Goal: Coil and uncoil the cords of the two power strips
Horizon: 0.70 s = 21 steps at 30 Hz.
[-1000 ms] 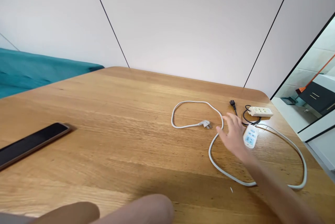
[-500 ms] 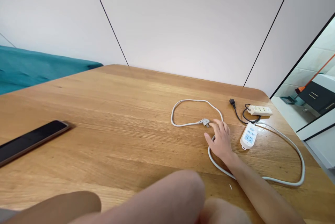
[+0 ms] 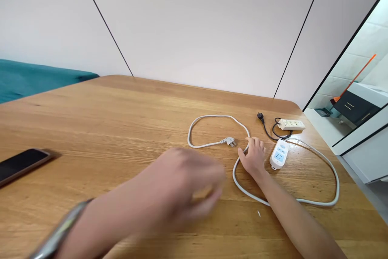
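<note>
My right hand [image 3: 254, 157] lies on the table with its fingers stretched and the thumb apart, over or against a white power cable [image 3: 239, 186]. The cable curves in loops and ends in a white plug [image 3: 229, 141] just left of that hand. To the right of the hand is a white power strip [image 3: 279, 154] with a blue-marked socket face. My left hand [image 3: 184, 188], blurred by motion, hovers above the table left of the cable. A gap shows between its thumb and curved fingers, with nothing visible in it.
Behind the white strip sits a cream power strip [image 3: 291, 125] with a black cord and a black plug [image 3: 260, 117]. A dark phone [image 3: 22, 166] lies at the left. The wooden table [image 3: 136, 121] meets a pale panelled wall [image 3: 194, 28]; teal fabric [image 3: 39, 79] stands beyond its left edge.
My left hand has come up from the bottom of the view, out over the table towards the cable. My right hand has stayed by the cable, while the whole view has shifted slightly.
</note>
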Available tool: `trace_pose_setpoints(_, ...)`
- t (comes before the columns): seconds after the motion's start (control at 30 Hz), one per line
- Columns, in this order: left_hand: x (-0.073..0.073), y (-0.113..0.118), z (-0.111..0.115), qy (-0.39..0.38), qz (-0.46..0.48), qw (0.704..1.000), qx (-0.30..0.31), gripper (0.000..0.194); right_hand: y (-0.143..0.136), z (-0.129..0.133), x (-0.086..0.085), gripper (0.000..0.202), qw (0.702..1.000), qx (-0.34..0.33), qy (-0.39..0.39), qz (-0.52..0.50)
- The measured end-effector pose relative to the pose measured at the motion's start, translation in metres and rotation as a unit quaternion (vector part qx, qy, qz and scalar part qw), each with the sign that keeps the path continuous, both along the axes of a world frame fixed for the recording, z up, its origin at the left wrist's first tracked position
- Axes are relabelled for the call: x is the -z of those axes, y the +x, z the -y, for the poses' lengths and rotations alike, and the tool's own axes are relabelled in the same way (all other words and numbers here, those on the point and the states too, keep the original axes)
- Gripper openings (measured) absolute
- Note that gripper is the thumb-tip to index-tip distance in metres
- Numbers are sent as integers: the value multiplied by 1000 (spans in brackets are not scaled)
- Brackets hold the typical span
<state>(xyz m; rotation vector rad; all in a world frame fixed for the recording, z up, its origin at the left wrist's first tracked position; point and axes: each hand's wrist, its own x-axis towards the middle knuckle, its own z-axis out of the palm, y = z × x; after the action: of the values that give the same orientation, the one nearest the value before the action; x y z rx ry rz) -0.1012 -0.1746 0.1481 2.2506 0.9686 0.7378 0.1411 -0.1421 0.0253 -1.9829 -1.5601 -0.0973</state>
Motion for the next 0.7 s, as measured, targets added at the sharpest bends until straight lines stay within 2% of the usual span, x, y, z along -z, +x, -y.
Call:
trace_pose_setpoints(0.03, 0, 10, -19, 26, -66, 997, 19, 8, 3, -2, 1, 35, 1000, 13, -10, -3)
trace_pose_setpoints(0.1, 10, 30, -55, 87, -181, 980, 8, 23, 8, -5, 2, 35, 999, 34, -29, -14)
trace_pose_setpoints(0.17, 31, 47, -82, 94, -251, 963, -34, 38, 12, -8, 2, 34, 997, 53, -44, -27)
trace_pose_setpoints(0.23, 54, 59, -97, 71, -305, 949, -47, 50, 15, -9, 0, 31, 996, 60, -62, -39)
trace_pose_setpoints(0.3, 72, 66, -105, 59, -326, 942, -51, 47, 16, -9, -3, 27, 994, 55, -78, -48)
trace_pose_setpoints(0.37, 82, 70, -109, 56, -309, 948, -57, 26, 16, -10, -5, 26, 993, 50, -90, -60)
trace_pose_setpoints(0.43, 83, 73, -113, 26, -232, 970, -60, 9, 16, -11, -7, 29, 991, 53, -100, -74)
trace_pose_setpoints(0.5, 75, 76, -117, -48, -67, 994, -65, 21, 16, -12, -9, 32, 989, 60, -109, -80)
trace_pose_setpoints(0.53, 67, 77, -118, -93, 43, 992, -68, 25, 16, -12, -9, 32, 988, 63, -114, -77)
trace_pose_setpoints(0.57, 56, 77, -118, -137, 156, 976, -70, 27, 16, -13, -10, 31, 988, 64, -121, -68)
trace_pose_setpoints(0.63, 29, 75, -115, -209, 346, 912, -69, 29, 16, -13, -11, 31, 988, 67, -137, -35)
trace_pose_setpoints(0.7, 0, 69, -106, -253, 458, 850, -59, 27, 17, -12, -12, 31, 985, 71, -156, -5)
